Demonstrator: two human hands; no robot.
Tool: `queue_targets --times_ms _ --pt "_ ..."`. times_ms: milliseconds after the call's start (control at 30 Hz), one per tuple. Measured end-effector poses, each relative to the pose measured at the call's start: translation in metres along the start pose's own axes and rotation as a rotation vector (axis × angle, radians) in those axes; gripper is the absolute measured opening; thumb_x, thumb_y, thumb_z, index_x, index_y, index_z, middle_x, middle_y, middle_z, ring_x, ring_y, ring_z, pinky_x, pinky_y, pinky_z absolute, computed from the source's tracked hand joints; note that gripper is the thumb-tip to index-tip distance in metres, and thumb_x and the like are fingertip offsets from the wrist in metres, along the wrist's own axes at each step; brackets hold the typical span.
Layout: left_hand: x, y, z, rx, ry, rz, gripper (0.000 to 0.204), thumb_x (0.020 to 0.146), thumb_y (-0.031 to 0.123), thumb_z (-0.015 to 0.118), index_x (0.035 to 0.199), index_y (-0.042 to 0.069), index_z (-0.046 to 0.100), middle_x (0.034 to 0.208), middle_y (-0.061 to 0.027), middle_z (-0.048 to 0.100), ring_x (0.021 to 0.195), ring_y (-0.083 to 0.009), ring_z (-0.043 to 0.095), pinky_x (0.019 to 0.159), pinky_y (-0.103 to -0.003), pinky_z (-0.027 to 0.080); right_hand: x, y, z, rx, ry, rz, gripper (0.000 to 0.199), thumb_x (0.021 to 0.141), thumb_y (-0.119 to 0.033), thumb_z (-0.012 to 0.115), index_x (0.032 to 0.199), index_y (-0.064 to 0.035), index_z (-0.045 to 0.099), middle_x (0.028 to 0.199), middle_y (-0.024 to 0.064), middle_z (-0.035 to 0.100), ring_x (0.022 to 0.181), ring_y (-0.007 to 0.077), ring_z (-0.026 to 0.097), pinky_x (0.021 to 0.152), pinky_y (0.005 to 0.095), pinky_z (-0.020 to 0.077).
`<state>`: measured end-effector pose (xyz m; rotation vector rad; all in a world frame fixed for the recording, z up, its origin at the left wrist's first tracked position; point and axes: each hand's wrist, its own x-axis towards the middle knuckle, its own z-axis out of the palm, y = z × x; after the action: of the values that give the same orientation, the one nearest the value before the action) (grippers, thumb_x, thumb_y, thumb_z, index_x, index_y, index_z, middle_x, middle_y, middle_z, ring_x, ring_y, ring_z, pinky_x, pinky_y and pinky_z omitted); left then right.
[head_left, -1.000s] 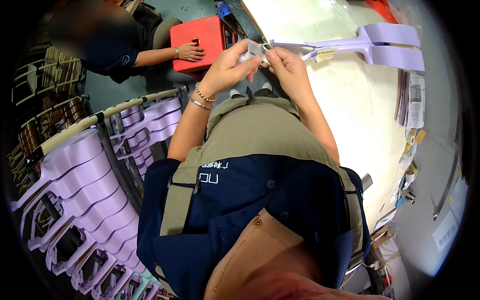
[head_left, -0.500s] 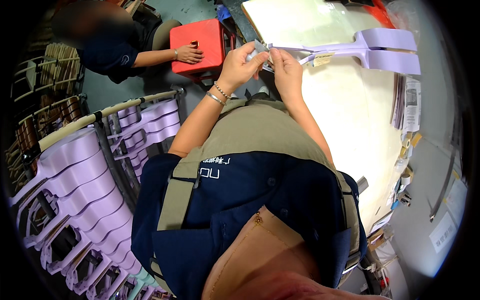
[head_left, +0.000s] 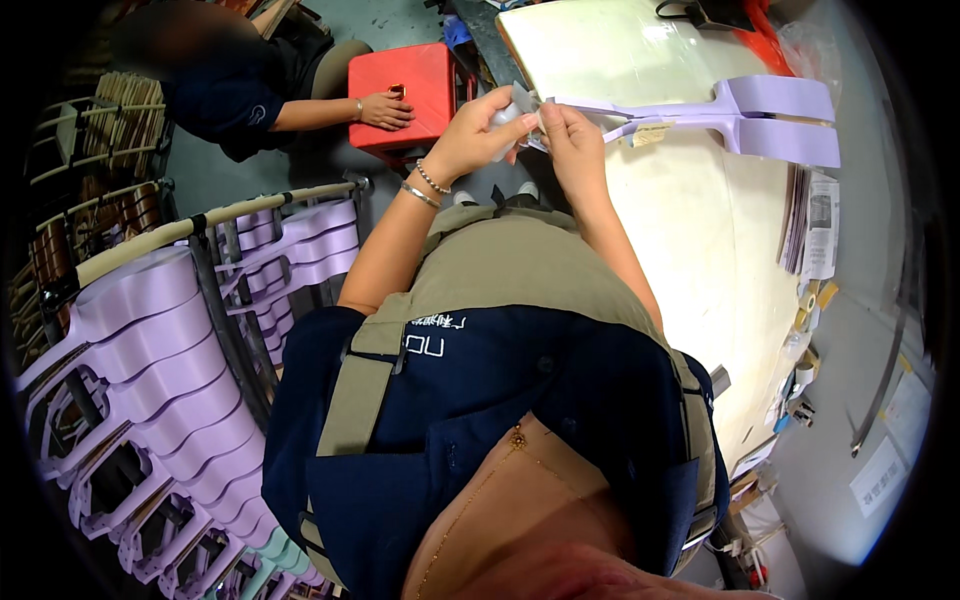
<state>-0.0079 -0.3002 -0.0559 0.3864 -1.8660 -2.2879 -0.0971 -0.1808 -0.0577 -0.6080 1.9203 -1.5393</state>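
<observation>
Closed around a small, pale, translucent object [head_left: 508,132] with a greyish flat end is my left hand [head_left: 478,138]; its exact kind is unclear. Close beside it, my right hand [head_left: 576,150] has thumb and fingers pinched together at the near tip of a lavender part. What sits in that pinch is too small to make out. The long, slim-necked lavender pieces [head_left: 780,132], two side by side with broad flat ends, lie on the pale worktable [head_left: 690,250]. A yellowish paper tag [head_left: 650,134] rests against their necks.
Left of me stands a rack [head_left: 150,238] full of lavender parts [head_left: 165,350]. A person's hand [head_left: 386,111] rests on a red stool [head_left: 425,85] at the far left. Papers [head_left: 822,225] and tape rolls [head_left: 804,373] line the table's right edge.
The view has turned slightly, so the lavender pieces appear lower and the stool a little to the right. Both hands stay close together, with the same pale object in the left one.
</observation>
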Motion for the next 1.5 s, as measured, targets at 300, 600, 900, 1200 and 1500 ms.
queue_targets --times_ms 300,600,900,1200,1500 --pt "-0.011 0.006 0.004 0.013 0.076 -0.003 0.022 0.082 0.023 0.058 0.082 0.002 0.052 0.061 -0.0024 0.054 0.045 -0.0084 0.050 0.044 -0.020 0.039 -0.003 -0.012 -0.008 0.063 -0.173 -0.039 0.020 0.087 -0.019 0.050 0.077 -0.0024 0.055 0.058 -0.0035 0.044 0.053 0.0039 0.037 0.048 0.0186 0.0302" --pt "-0.009 -0.002 -0.001 0.147 0.157 0.039 0.018 0.085 0.020 0.055 0.084 0.002 0.050 0.061 -0.0025 0.053 0.047 -0.0074 0.049 0.042 -0.019 0.037 0.001 0.001 0.007 0.150 -0.068 -0.020 0.020 0.086 -0.018 0.050 0.077 -0.0009 0.057 0.057 -0.0027 0.045 0.054 0.0053 0.039 0.049 0.0194 0.0312" --pt "0.001 -0.015 -0.005 -0.006 0.199 -0.018 0.015 0.085 0.019 0.053 0.083 0.004 0.050 0.062 -0.0017 0.052 0.045 -0.0073 0.049 0.040 -0.019 0.037 0.009 0.008 0.023 0.310 0.000 0.107 0.021 0.086 -0.018 0.051 0.077 -0.0006 0.059 0.057 -0.0036 0.045 0.052 0.0033 0.036 0.047 0.0185 0.0282" --pt "0.011 -0.015 -0.005 -0.001 0.220 0.001 0.018 0.080 0.021 0.060 0.080 0.004 0.055 0.058 0.0007 0.054 0.042 -0.0052 0.048 0.038 -0.018 0.038 0.016 0.014 0.020 0.277 0.019 0.063 0.018 0.087 -0.015 0.050 0.083 0.0006 0.058 0.059 -0.0049 0.044 0.052 0.0021 0.033 0.046 0.0167 0.0249" --pt "0.025 -0.026 -0.001 -0.039 0.347 -0.034 0.022 0.079 0.024 0.061 0.076 0.004 0.055 0.056 -0.0006 0.055 0.040 -0.0066 0.050 0.037 -0.020 0.040 0.028 0.016 0.028 0.303 0.108 0.098 0.019 0.088 -0.012 0.047 0.083 0.0026 0.058 0.063 -0.0030 0.047 0.053 0.0027 0.035 0.048 0.0170 0.0271"
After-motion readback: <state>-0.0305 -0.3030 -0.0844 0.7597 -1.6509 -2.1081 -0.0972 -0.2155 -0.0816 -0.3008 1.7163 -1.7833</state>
